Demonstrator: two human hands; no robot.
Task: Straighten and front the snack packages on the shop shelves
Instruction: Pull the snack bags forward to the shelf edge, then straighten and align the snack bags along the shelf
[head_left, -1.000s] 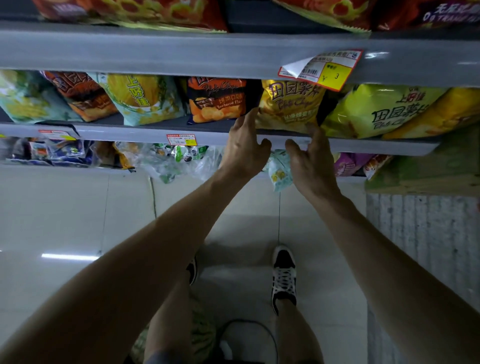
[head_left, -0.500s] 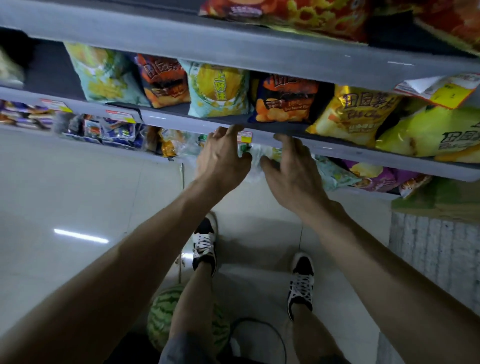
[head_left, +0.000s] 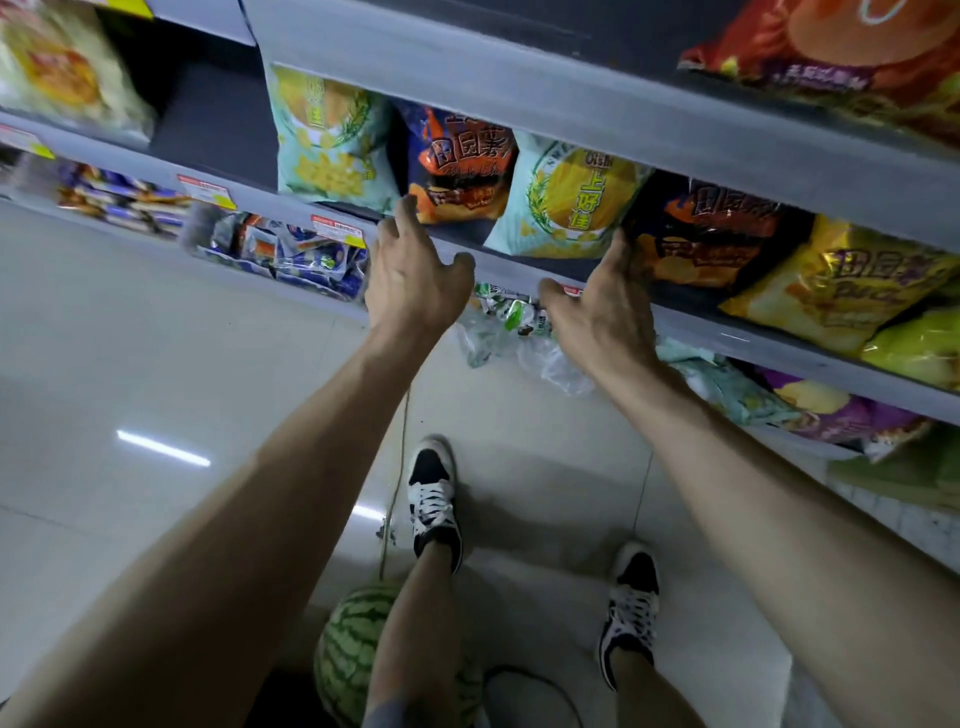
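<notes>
Left hand (head_left: 410, 291), right hand (head_left: 602, 312) spread apart, flanking teal bag (head_left: 566, 202).

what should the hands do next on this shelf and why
Probably bring both hands in on the mint-and-yellow bag and square it to the shelf edge: it sits tilted between the open left hand and right hand, neither gripping anything.

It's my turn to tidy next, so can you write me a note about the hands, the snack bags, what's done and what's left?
Left hand: open, holds nothing, at the edge of the middle shelf, just below the orange chip bag.
Right hand: open, fingertips by the mint-and-yellow bag to that bag's right.
Done: nothing obvious, as the bags lean unevenly.
Left: straighten this row and pull it forward.
</notes>
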